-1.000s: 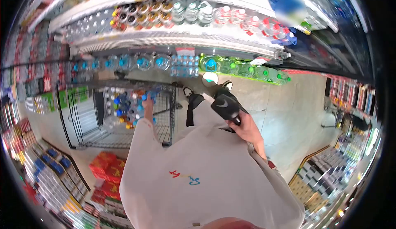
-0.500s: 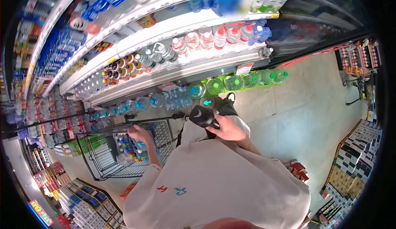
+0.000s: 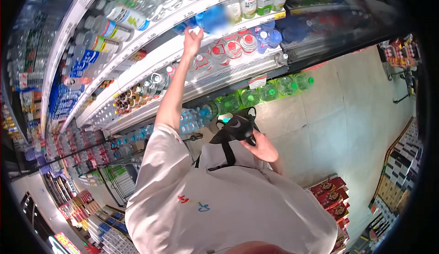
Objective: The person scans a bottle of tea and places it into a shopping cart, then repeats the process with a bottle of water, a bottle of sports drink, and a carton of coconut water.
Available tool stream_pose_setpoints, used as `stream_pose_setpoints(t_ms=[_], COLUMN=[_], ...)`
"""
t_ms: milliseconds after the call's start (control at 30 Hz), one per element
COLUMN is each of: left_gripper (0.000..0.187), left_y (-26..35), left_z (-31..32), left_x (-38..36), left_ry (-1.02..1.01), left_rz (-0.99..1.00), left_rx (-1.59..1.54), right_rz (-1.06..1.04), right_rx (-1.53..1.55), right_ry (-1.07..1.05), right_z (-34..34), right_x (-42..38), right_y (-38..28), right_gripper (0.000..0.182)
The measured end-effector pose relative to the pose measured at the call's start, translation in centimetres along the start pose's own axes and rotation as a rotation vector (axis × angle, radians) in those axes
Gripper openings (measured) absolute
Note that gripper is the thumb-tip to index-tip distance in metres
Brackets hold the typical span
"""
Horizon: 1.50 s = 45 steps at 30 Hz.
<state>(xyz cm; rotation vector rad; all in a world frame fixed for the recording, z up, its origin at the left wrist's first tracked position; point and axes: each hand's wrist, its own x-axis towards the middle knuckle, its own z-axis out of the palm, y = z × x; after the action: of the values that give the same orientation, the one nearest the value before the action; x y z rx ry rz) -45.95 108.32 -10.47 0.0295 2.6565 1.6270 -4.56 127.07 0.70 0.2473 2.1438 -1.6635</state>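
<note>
My left hand (image 3: 193, 41) is raised at the front edge of a cooler shelf (image 3: 160, 58), its thumb and fingers apart. Just beyond its fingertips are blue-wrapped bottles (image 3: 185, 25); whether it touches them is hard to tell. A blurred blue item (image 3: 214, 19) lies to its right. Close in front of my body, my right hand (image 3: 264, 148) is wrapped round the handle of a black handheld scanner (image 3: 238, 127). Below the reaching arm stand large clear bottles with red caps (image 3: 233, 48).
Large green-capped bottles (image 3: 270, 91) line the floor along the cooler base. Part of a wire shopping cart (image 3: 114, 181) shows behind my left side. Red boxes (image 3: 330, 197) are stacked near my right side, and stacked cartons (image 3: 402, 162) stand at the far right.
My left hand has left the cart and risen to the shelf. The cart now shows only in part, on the left. My right hand still holds the scanner, slightly further right.
</note>
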Motion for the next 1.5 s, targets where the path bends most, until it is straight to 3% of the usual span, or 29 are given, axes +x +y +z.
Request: stream_pose_setpoints(t_ms=[33, 67, 267, 367, 467, 567, 600, 667, 733, 800, 833, 867, 933, 1000, 1133, 1200, 1333, 1400, 1467, 1500], left_gripper=[0.083, 0.081, 0.069, 0.067, 0.044, 0.040, 0.040, 0.038, 0.042, 0.045, 0.048, 0.049, 0.048, 0.047, 0.049, 0.050, 0.049, 0.048, 0.047, 0.045], left_y=[-3.0, 0.2, 1.5, 2.8, -0.9, -1.3, -1.6, -2.2, -2.6, -3.2, 0.7, -3.5, 2.3, 2.3, 2.4, 3.0, 2.7, 1.0, -0.8, -0.3], left_z=[1.7, 1.6, 5.4, 3.9, 2.7, -0.5, -2.1, -6.0, -8.1, -10.6, -10.8, -12.4, -13.7, -15.0, -17.2, -17.9, -18.8, -18.9, -19.1, -19.6], left_x=[4.5, 6.1, 8.1, 5.4, 4.5, 1.5, 0.3, -2.7, -6.3, -9.6, -12.2, -12.6, -17.0, -19.1, -22.8, -24.1, -26.3, -27.0, -27.5, -27.9], left_ry=[0.087, -0.042, 0.280, 0.207, 0.297, 0.420, 0.434, 0.356, 0.454, 0.423, 0.441, 0.393, 0.232, 0.210, 0.043, 0.005, -0.101, -0.146, -0.280, -0.296], left_rz=[0.108, -0.040, 0.137, 0.126, 0.137, 0.125, 0.121, -0.204, -0.137, -0.135, -0.217, -0.209, -0.270, -0.444, -0.539, -0.584, -0.574, -0.574, -0.543, -0.499], left_rx=[0.125, 0.276, 0.219, 0.102, -0.092, -0.240, -0.230, -0.293, -0.378, -0.400, -0.472, -0.463, -0.524, -0.652, -0.633, -0.578, -0.456, -0.447, -0.393, -0.224], right_rz=[-0.005, -0.009, 0.176, 0.128, 0.165, 0.044, 0.039, 0.003, 0.003, -0.169, -0.090, -0.085, -0.105, -0.105, -0.068, -0.157, -0.112, -0.241, -0.196, -0.209], right_rx=[0.014, 0.027, 0.035, 0.055, 0.032, 0.016, 0.016, 0.059, 0.058, -0.066, -0.009, -0.018, -0.042, -0.066, -0.163, -0.155, -0.224, -0.196, -0.216, -0.248], right_ry=[0.051, 0.103, 0.202, 0.260, 0.163, 0.166, 0.149, 0.107, 0.026, 0.033, -0.046, -0.088, -0.150, -0.228, -0.363, -0.397, -0.455, -0.472, -0.490, -0.484], right_z=[-0.2, -0.4, -2.5, -2.5, -3.0, -3.3, -3.2, -3.0, -2.8, -2.1, -2.3, -2.4, -2.1, -1.7, 0.0, 1.2, 4.0, 5.8, 7.9, 9.0], right_x=[-0.3, -0.6, -2.9, -2.7, -1.8, -0.8, -0.4, 0.4, 1.0, 1.8, 2.0, 2.3, 2.8, 3.3, 3.8, 3.7, 2.6, 1.9, 1.1, 0.7], right_y=[0.8, 1.5, 0.9, 1.7, 2.1, 1.1, 1.0, 0.9, 1.6, 3.1, 1.7, 1.0, 0.0, -1.1, -3.5, -3.8, -6.0, -6.5, -7.1, -7.3], right_gripper=[0.042, 0.042, 0.036, 0.028, 0.036, 0.038, 0.038, 0.041, 0.042, 0.043, 0.042, 0.042, 0.035, 0.035, 0.037, 0.043, 0.043, 0.044, 0.046, 0.047])
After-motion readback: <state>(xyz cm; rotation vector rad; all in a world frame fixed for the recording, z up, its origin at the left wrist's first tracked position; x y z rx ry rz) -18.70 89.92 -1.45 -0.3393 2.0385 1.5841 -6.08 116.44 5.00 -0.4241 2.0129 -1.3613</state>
